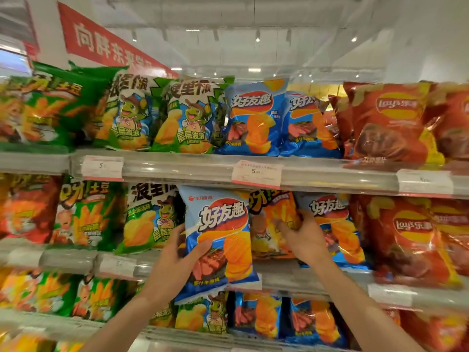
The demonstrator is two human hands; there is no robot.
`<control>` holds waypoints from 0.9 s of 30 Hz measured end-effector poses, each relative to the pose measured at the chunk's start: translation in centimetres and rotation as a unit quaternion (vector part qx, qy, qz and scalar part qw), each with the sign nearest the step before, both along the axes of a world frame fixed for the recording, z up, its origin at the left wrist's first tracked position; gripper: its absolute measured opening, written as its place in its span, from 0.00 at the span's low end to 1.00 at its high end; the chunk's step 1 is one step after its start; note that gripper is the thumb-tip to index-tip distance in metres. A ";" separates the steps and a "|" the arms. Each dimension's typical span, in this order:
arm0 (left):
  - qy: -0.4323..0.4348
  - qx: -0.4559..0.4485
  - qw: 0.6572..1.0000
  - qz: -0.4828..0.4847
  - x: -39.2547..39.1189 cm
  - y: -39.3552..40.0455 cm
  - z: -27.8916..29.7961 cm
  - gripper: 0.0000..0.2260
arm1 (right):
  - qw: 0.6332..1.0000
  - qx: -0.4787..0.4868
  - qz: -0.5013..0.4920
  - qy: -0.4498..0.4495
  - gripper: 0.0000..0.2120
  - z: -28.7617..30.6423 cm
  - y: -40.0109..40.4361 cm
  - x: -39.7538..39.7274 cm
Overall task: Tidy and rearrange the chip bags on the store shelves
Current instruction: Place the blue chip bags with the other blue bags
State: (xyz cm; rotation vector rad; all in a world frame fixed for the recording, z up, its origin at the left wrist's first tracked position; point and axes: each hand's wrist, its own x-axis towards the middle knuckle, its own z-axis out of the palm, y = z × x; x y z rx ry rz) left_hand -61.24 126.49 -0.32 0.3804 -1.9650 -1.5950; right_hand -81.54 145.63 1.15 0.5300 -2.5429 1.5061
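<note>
Left hand (pixel 177 260): at 6 o'clock of the view, fingers curled behind and thumb across the front of the blue chip bag (pixel 219 237), clamped on its lower left edge.
Blue chip bag: upright, held out in front of the middle shelf (pixel 317 283), its bottom hanging past the shelf rail; green turtle bag (pixel 149 219) at its 9 o'clock, orange bag (pixel 274 224) at its 3 o'clock.
Right hand (pixel 302 237): at 4 o'clock of centre, fingers bent and pressed together on the seam between the orange bag and a second blue bag (pixel 335 224) (whether it truly pinches either one, cannot tell).
Top shelf (pixel 203 171): green bags at 10 o'clock, two blue bags (pixel 253 120) near 12, red bags (pixel 388 125) at 2 o'clock.
Price tag (pixel 256 174): on the top rail, just above the held bag.
Bottom shelf (pixel 63 323): green and blue bags, partly hidden by the forearms.
</note>
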 end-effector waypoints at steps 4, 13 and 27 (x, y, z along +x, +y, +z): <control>0.007 -0.021 1.000 0.006 -0.5 0.1 -0.3 0.26 | 1.000 0.019 -0.007 0.024 0.32 1.8 2.4 0.2; 0.014 -0.092 0.995 0.025 -5.1 3.1 0.1 0.13 | 0.999 0.022 -0.039 0.016 0.32 3.4 11.3 -0.2; -0.185 -0.327 0.923 0.081 -14.1 6.4 -0.6 0.32 | 0.997 -0.071 -0.025 -0.015 0.20 1.1 17.8 1.0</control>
